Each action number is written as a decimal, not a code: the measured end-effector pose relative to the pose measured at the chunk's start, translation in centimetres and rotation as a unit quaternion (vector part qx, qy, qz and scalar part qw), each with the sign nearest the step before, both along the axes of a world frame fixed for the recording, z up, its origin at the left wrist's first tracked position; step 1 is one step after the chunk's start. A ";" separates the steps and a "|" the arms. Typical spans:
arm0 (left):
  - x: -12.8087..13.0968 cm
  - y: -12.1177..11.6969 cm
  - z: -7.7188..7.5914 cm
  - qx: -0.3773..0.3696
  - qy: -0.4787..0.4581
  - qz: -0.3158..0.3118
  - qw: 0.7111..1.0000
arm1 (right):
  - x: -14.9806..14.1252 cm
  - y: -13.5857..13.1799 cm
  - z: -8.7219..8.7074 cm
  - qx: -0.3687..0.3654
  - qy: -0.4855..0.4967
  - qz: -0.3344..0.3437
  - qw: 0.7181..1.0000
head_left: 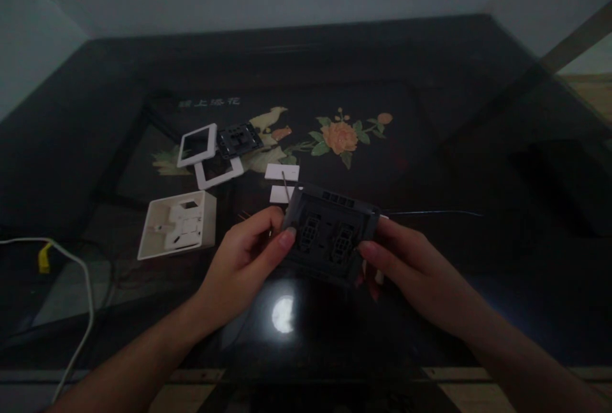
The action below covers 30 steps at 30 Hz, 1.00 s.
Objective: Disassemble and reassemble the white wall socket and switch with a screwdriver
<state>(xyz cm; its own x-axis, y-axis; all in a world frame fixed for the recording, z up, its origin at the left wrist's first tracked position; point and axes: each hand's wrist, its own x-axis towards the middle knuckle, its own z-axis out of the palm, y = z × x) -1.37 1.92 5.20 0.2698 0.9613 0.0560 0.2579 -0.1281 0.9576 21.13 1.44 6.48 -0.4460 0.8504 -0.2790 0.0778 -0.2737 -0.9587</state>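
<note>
Between my two hands is a dark grey wall switch module (327, 234), tilted, with two moulded mechanisms on the face toward me. My left hand (253, 247) grips its left edge, thumb on the front. On the right edge, my right hand (406, 260) holds it with the thumb near the front corner; its other fingers are partly hidden behind. Just beyond the module lie two white rocker plates (282, 172), the nearer one partly covered. A thin metal rod (285, 187) sticks up past the module's upper left corner; what it belongs to is hidden.
A cream mounting box (209, 222) stands to the left. Behind it lie white frames (197, 145) and another dark module (239, 140). A white cable (88, 285) with a yellow tag (44, 259) runs along the left. A thin wire (435, 213) lies right, on the glossy dark table (335, 62).
</note>
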 end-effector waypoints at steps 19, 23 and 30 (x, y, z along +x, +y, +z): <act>-0.4 -0.2 -0.2 0.081 0.034 -0.009 0.996 | 0.6 0.2 -0.3 0.016 -0.022 0.028 0.999; -0.4 -0.2 -0.1 0.074 0.053 -0.001 0.996 | 0.4 0.3 -0.3 0.046 -0.020 0.045 0.998; -0.5 -0.3 -0.3 0.084 0.046 -0.007 0.995 | 0.3 0.3 -0.5 0.015 0.015 0.041 0.999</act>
<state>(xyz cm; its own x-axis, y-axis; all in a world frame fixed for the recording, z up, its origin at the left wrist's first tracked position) -1.85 1.62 4.92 0.2944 0.9364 0.1908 0.3396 -0.2891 0.8950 21.46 1.77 5.94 -0.5219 0.8188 -0.2389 0.0689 -0.2387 -0.9686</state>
